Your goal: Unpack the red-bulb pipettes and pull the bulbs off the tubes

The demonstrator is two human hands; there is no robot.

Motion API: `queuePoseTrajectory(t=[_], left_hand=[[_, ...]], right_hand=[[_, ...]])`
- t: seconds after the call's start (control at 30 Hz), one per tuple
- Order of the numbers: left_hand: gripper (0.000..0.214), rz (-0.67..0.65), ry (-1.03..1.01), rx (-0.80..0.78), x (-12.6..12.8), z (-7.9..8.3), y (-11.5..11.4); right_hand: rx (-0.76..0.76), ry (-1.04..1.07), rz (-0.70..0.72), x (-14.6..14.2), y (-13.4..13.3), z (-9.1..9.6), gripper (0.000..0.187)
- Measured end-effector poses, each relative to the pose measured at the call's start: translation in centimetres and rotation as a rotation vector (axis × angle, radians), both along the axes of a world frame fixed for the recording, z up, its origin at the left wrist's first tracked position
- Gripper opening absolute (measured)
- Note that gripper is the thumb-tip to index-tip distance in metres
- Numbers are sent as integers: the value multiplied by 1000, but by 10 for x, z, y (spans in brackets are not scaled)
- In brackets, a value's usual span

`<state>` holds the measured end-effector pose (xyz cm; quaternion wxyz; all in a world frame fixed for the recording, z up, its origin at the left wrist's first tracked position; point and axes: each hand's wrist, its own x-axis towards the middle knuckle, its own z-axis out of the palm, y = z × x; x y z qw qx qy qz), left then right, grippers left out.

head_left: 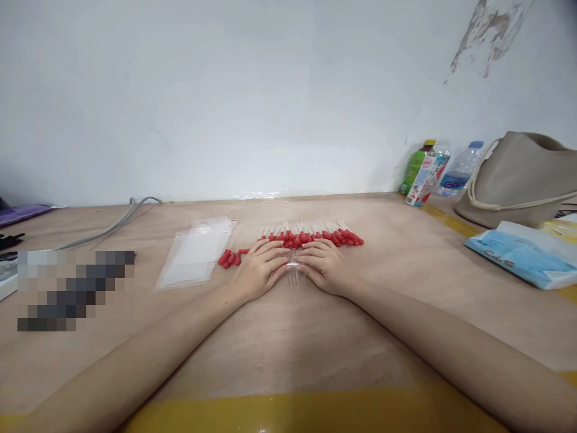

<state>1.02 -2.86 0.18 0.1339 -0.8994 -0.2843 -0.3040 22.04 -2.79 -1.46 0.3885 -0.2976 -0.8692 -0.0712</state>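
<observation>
My left hand (261,267) and my right hand (328,264) meet fingertip to fingertip near the middle of the table. Thumbs and fingers of both are pinched at the ends of a small shiny clear strip (293,263). Several thin pale sticks (295,278) show between the hands, below the strip; how they are held is hard to make out. Just beyond my fingers lies a row of thin sticks with red ends (315,237), the red ends toward me. A few loose red pieces (229,258) lie left of my left hand, beside a pile of clear plastic bags (196,252).
On the right are bottles (417,168), a carton-like pack (428,177), a beige bag (518,174) and a blue-and-white packet (518,252). A grey cable (117,225) and a blurred-out dark object (85,288) lie left. Yellow tape (279,412) runs along the near edge.
</observation>
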Motion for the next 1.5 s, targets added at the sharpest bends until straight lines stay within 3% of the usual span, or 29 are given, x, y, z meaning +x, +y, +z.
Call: queuePoseTrajectory(t=[0.37, 0.8, 1.0, 1.17, 1.3, 1.5], left_hand=[[19, -26, 87, 16, 2, 5, -7], [22, -3, 125, -31, -7, 5, -11], [22, 261, -99, -45, -39, 12, -2], [27, 525, -149, -215, -60, 28, 19], [30, 710, -99, -347, -77, 31, 33], [32, 831, -155, -511, -83, 29, 38]], right_hand=[[-50, 32, 209, -3, 4, -5, 24], [-43, 65, 217, 5, -2, -5, 23], [-112, 139, -44, 29, 2, -1, 23], [-132, 37, -246, 21, 1, 1, 25], [-156, 76, -304, 16, -3, 4, 22], [-124, 67, -342, 13, -2, 2, 11]])
